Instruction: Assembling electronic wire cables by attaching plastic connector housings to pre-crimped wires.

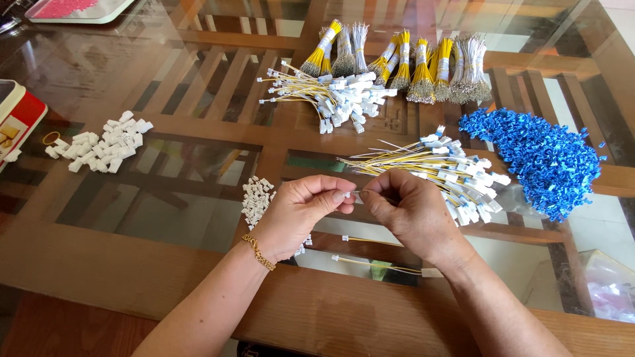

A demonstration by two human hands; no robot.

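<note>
White plug [358, 196] sits pinched between the left hand [297, 213] and right hand [407, 208], fingertips narrow on it, just left of the wire pile [436, 168].

Blue clips [536, 162], white connectors [99, 147], yellow-and-white wires [423, 158], gold bracelet [258, 252].

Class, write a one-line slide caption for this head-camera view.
Two hands, left hand and right hand, pinch a small connector above a glass table beside blue clips.
</note>
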